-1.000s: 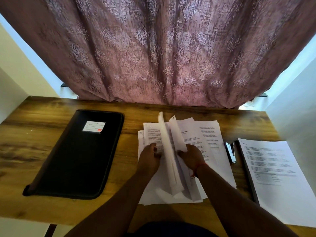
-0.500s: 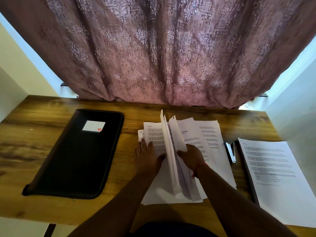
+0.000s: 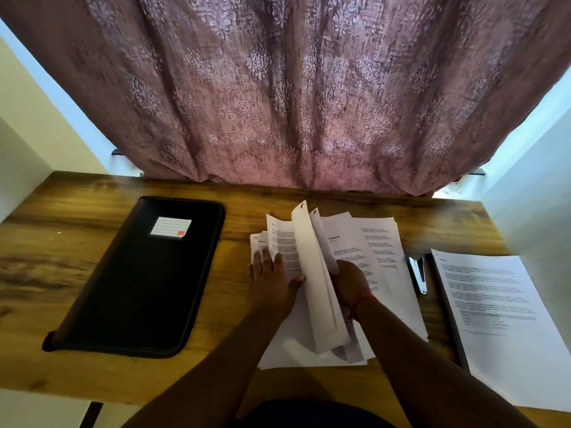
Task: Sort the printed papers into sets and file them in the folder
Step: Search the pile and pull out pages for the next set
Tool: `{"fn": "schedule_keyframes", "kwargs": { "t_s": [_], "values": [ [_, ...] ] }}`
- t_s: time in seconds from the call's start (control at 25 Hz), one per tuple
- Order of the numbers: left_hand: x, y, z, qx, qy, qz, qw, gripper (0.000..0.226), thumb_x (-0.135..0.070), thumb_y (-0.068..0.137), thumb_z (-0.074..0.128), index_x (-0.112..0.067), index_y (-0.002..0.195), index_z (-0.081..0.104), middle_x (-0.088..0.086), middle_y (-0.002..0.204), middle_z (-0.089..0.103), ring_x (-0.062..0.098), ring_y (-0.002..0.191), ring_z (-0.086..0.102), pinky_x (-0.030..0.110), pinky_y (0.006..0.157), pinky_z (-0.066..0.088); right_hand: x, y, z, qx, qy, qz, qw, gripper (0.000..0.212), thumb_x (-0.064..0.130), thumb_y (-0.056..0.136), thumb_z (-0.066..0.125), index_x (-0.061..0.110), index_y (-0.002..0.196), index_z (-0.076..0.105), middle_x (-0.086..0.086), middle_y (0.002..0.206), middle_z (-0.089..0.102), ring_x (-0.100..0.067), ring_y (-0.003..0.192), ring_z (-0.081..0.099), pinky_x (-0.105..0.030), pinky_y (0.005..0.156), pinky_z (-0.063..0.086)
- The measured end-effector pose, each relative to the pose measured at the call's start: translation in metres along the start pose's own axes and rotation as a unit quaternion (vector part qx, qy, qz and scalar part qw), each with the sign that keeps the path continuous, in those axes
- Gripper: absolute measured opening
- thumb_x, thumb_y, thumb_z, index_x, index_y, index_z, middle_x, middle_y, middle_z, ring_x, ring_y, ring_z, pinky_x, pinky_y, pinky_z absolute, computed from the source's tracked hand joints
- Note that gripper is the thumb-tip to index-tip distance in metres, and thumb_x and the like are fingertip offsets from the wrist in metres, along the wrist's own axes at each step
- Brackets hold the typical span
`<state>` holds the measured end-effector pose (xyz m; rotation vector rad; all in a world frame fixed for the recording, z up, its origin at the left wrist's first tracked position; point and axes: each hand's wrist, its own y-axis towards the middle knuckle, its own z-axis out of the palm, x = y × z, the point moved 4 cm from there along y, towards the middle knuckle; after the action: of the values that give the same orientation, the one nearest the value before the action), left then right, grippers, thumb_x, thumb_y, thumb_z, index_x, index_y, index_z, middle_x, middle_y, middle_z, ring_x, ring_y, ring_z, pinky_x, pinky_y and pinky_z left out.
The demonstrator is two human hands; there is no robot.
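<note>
The body text on the loose printed papers [image 3: 367, 242] mid-counter is too small to read; the only word I can make out is a bold "Transcript" heading on one sheet. The left hand [image 3: 272, 282] lies flat with straight fingers, pressing down the left part of the pile and covering its text. The right hand [image 3: 350, 285] grips a few lifted sheets [image 3: 312, 273] that stand curled on edge, so only their blank backs show (its fingertips are hidden behind the paper).

The black folder [image 3: 145, 279] lies closed to the left, well apart from the pile: soft, rounded corners, with a white lined label and a small red patch on it, no writing legible. A stapler [image 3: 418, 274] sits between the pile and a neater stack [image 3: 500, 319] at the right, whose far edge is cut off. The wood-grain counter [image 3: 92, 375] backs onto a patterned mauve curtain [image 3: 293, 88].
</note>
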<state>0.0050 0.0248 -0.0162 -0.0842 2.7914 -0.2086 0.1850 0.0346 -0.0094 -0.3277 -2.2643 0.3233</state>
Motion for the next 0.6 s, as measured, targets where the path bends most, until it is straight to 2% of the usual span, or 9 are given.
{"fn": "schedule_keyframes", "kwargs": {
  "t_s": [0.12,0.2,0.24,0.32,0.4,0.48,0.56,0.6],
  "values": [
    [0.001,-0.003,0.0,0.011,0.01,0.001,1.0,0.082,-0.068,0.095,0.026,-0.017,0.157,0.008,0.013,0.165,-0.004,0.033,0.152,-0.007,0.049,0.122,-0.002,0.0,-0.001,-0.001,0.002,0.009,-0.011,1.0,0.021,0.034,0.089,0.064,0.016,0.095,0.072,-0.001,0.091,0.069,-0.02,0.087,0.062,-0.03,0.079,0.046],
    [-0.002,-0.006,-0.003,-0.001,-0.001,0.021,1.0,0.077,-0.063,0.097,0.029,-0.017,0.157,0.012,0.012,0.165,0.005,0.032,0.152,0.001,0.047,0.122,0.002,0.0,-0.001,-0.001,0.005,0.011,-0.007,1.0,0.022,0.035,0.089,0.064,0.015,0.096,0.071,-0.003,0.094,0.07,-0.023,0.092,0.064,-0.033,0.083,0.049],
    [-0.005,-0.008,-0.006,-0.013,-0.03,0.037,0.999,0.072,-0.059,0.099,0.033,-0.017,0.156,0.018,0.011,0.163,0.017,0.031,0.151,0.013,0.047,0.122,0.01,-0.001,-0.001,0.0,0.006,0.012,-0.005,1.0,0.024,0.035,0.09,0.064,0.014,0.1,0.071,-0.005,0.099,0.07,-0.025,0.096,0.064,-0.035,0.086,0.049],
    [-0.004,-0.008,-0.009,-0.042,-0.171,0.034,0.984,0.056,-0.047,0.101,0.042,-0.022,0.15,0.033,0.004,0.148,0.047,0.025,0.137,0.044,0.045,0.115,0.035,-0.001,-0.002,0.0,0.001,0.008,-0.004,1.0,0.033,0.033,0.091,0.065,0.01,0.115,0.067,-0.009,0.113,0.068,-0.029,0.108,0.061,-0.034,0.091,0.046],
    [0.001,-0.005,-0.008,-0.028,-0.325,-0.035,0.945,0.043,-0.042,0.102,0.042,-0.029,0.143,0.042,-0.001,0.137,0.058,0.022,0.124,0.057,0.048,0.106,0.046,0.0,-0.002,-0.001,-0.001,0.008,0.004,1.0,0.04,0.031,0.091,0.065,0.009,0.124,0.062,-0.011,0.122,0.064,-0.03,0.115,0.057,-0.034,0.095,0.043],
    [0.005,-0.005,-0.011,-0.004,-0.44,-0.09,0.894,0.032,-0.039,0.103,0.04,-0.033,0.133,0.051,-0.003,0.133,0.06,0.022,0.119,0.059,0.051,0.105,0.047,-0.001,-0.002,0.001,0.0,0.012,0.011,1.0,0.042,0.032,0.091,0.065,0.009,0.126,0.06,-0.01,0.124,0.063,-0.03,0.117,0.056,-0.035,0.096,0.043],
    [0.003,-0.01,-0.015,0.039,-0.541,-0.127,0.831,0.024,-0.03,0.105,0.042,-0.033,0.124,0.058,0.0,0.124,0.066,0.022,0.109,0.065,0.047,0.097,0.053,-0.001,-0.001,0.0,-0.002,0.007,0.01,1.0,0.034,0.032,0.091,0.065,0.012,0.118,0.065,-0.009,0.115,0.066,-0.029,0.111,0.059,-0.032,0.091,0.044],
    [0.003,-0.01,-0.015,0.061,-0.569,-0.126,0.81,0.023,-0.026,0.104,0.046,-0.032,0.121,0.06,0.002,0.117,0.07,0.024,0.103,0.069,0.045,0.091,0.057,-0.002,0.0,0.0,-0.002,0.006,0.014,1.0,0.023,0.032,0.091,0.064,0.015,0.106,0.068,-0.006,0.106,0.068,-0.029,0.105,0.061,-0.032,0.087,0.046]
  ]
}}
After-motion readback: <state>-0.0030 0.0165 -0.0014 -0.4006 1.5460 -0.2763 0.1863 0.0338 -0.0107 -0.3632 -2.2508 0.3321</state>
